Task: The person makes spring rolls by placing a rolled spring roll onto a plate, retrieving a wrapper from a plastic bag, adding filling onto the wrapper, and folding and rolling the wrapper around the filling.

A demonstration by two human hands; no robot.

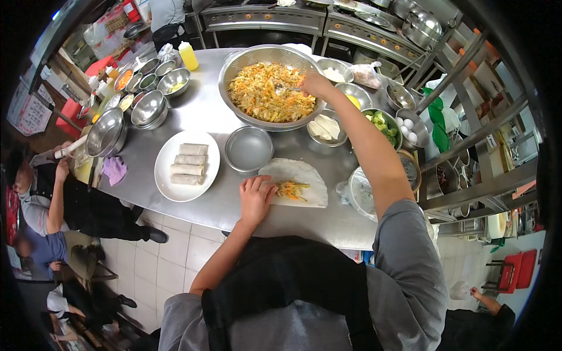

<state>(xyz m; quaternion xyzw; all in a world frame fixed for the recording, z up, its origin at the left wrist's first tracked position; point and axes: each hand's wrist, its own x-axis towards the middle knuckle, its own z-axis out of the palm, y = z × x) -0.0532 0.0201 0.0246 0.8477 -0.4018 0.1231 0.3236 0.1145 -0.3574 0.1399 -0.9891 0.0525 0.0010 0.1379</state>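
Observation:
A round pale wrapper (313, 181) lies on the steel table with a small heap of shredded vegetable filling (291, 189) on it. My left hand (256, 199) rests at the wrapper's left edge, fingers bent near the filling. My right hand (314, 85) reaches into a large perforated metal bowl (225, 88), closed round the handle of a spoon (282, 90) whose tip is in the vegetable filling (263, 96). An empty metal bowl (249, 148) stands between the wrapper and a white plate (163, 153), which bears several rolled wrappers (187, 169).
Small metal bowls and a yellow bottle (188, 56) stand at the left. Right of the big bowl are white slices (328, 125), green vegetables (386, 127), eggs (408, 130) and a rack (492, 117). A person in a black apron (88, 205) works at the left end.

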